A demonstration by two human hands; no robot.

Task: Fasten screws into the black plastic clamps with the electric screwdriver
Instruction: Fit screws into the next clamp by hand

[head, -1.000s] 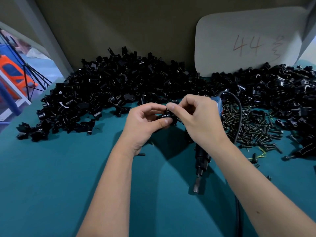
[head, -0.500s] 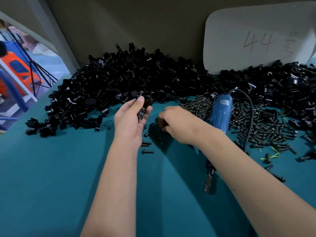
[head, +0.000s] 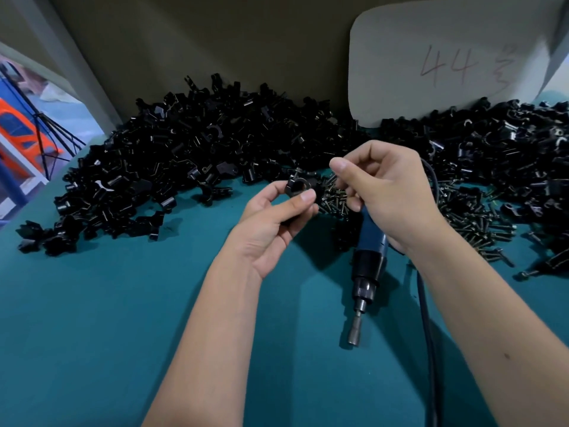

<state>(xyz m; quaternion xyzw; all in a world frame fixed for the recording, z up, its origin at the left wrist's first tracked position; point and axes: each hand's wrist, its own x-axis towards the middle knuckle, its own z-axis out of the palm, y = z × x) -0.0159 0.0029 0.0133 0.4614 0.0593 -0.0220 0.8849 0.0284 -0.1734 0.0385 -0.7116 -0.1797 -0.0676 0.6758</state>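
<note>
- A big heap of loose black plastic clamps (head: 191, 167) is lying at ten o'clock on the teal table cover (head: 92, 318), probably so that spares are sitting within easy reach.
- The left hand (head: 271, 229) is pinching one black ring-shaped plastic clamp (head: 300, 188) between thumb and fingertips, lifting it clear and turning its hole upward, seemingly so a screw can be going in.
- The right hand (head: 388, 192), fingers curled, is closing in at the clamp's three o'clock; whether it is holding a screw I cannot tell.
- The blue corded electric screwdriver (head: 368, 260) is lying under that wrist, bit pointing to six o'clock, ready for grabbing.
- Dark metal screws (head: 471, 217) are spreading at two o'clock.
</note>
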